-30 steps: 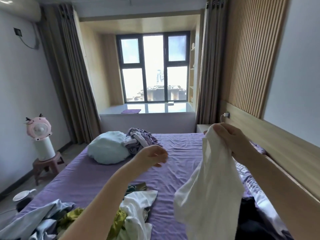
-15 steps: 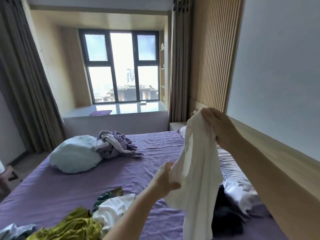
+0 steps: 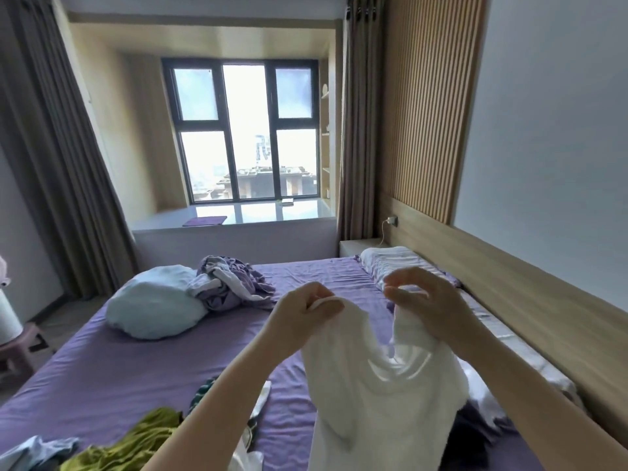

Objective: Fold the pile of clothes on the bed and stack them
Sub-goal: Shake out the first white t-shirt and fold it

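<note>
Now both hands, left hand (image 3: 302,312) and right hand (image 3: 428,304), pinch limp white garment (image 3: 380,396).

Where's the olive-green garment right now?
Head view, bottom left: the olive-green garment lies crumpled on the purple bed sheet, beside a light blue garment and left of the person's left forearm.

The one camera sits on the person's head and looks forward and slightly down along the bed (image 3: 142,362) toward the window (image 3: 244,130), with both hands close before it and the headboard (image 3: 509,290) at the right.
</note>
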{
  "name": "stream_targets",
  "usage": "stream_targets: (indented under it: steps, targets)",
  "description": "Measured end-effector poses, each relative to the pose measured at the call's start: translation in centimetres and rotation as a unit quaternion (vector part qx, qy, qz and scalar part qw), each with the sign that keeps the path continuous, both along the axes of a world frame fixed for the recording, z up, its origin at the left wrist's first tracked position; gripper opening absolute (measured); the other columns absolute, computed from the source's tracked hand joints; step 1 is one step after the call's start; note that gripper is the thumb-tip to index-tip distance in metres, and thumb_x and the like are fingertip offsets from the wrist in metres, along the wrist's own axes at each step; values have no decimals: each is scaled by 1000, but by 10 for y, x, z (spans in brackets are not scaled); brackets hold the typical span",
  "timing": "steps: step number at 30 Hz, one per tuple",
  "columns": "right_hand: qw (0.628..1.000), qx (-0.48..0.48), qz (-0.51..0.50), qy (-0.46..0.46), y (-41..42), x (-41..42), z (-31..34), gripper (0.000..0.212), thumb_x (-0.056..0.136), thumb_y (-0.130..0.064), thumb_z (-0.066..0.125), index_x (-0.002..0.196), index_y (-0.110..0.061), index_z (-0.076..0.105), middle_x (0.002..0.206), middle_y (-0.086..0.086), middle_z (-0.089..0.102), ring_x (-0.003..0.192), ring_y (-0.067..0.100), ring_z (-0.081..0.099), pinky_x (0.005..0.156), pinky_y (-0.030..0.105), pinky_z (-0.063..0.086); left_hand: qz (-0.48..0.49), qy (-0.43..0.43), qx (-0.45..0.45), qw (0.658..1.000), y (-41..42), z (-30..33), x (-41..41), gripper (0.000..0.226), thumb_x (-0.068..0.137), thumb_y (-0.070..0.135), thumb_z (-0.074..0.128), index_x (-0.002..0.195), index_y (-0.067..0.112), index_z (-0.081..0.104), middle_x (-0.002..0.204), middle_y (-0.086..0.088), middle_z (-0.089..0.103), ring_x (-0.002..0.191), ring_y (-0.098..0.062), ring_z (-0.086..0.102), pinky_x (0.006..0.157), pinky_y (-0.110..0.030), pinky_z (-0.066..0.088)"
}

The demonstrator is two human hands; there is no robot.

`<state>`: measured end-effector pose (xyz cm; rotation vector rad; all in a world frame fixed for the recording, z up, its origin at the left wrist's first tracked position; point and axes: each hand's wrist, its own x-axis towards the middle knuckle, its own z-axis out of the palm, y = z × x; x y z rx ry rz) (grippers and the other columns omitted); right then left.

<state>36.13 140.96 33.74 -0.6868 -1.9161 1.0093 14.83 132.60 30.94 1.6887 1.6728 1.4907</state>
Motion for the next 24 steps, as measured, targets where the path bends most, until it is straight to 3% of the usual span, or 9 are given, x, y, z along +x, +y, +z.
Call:
stream_targets:
  steps: [2, 7, 10, 13, 15, 18, 21, 24]
  targets:
    - [996, 10, 75, -37, -16, -13, 1, 22, 69, -44, 74, 90, -41, 69, 98, -21, 69, 75, 3, 64, 71, 12, 50, -31, 22, -16, 999, -1, 10, 2, 29, 88, 17, 66, 62, 26, 57, 53, 18, 50, 51, 4, 40, 49, -11, 33]
    - [988, 104, 63, -90, -15, -32, 1, 16, 83, -23, 71, 79, -37, 66, 72, -24, 66, 66, -14, 56, 64, 3, 39, -63, -12, -27, 998, -8, 19, -2, 26, 90, 20, 65, 65, 24, 60, 74, 7, 46, 65, -2, 44, 60, -15, 34]
    - [994, 65, 58, -68, -10, -37, 5, 18, 88, -24, 64, 79, -40, 63, 71, -14, 66, 60, -9, 55, 57, 6, 39, -93, -17, -96, 991, -12, 10, -12, 24, 86, 17, 70, 69, 16, 54, 67, 7, 44, 65, -9, 39, 59, -19, 31]
    - [998, 16, 53, -31, 1, -40, 8, 17, 91, -28, 59, 82, -42, 62, 59, -13, 58, 49, -3, 47, 47, 9, 37, -103, -63, -155, 980, -16, -12, -19, 25, 85, -2, 66, 73, 13, 51, 66, 7, 50, 61, -3, 47, 63, -17, 41]
    - [998, 14, 42, -38, 11, -41, 8, 16, 92, -28, 58, 82, -41, 61, 56, -15, 57, 46, -4, 46, 45, 8, 36, -79, -124, -144, 979, -20, -22, -25, 22, 88, -1, 62, 74, 9, 48, 68, 1, 47, 58, -1, 49, 60, -17, 46]
    - [999, -1, 17, -47, 22, -41, 2, 18, 91, -26, 59, 78, -38, 62, 55, -16, 59, 44, -4, 47, 44, 8, 36, -19, -189, -114, 975, -26, -20, -33, 19, 91, 16, 62, 77, 10, 50, 66, 2, 41, 56, -4, 44, 54, -17, 43]
    - [999, -41, 14, -22, 31, -38, -4, 18, 91, -21, 60, 76, -31, 64, 56, -12, 60, 46, 0, 49, 44, 10, 37, 17, -188, -81, 979, -31, -13, -35, 24, 92, 24, 60, 73, 14, 51, 62, 5, 38, 56, -8, 34, 50, -20, 28]
    - [997, -63, 38, -13, 36, -34, -7, 15, 91, -17, 60, 79, -25, 64, 54, -10, 60, 45, 0, 48, 43, 11, 38, 29, -190, -57, 980, -33, -4, -34, 27, 92, 27, 60, 78, 7, 50, 65, -1, 37, 60, -12, 32, 54, -26, 25]
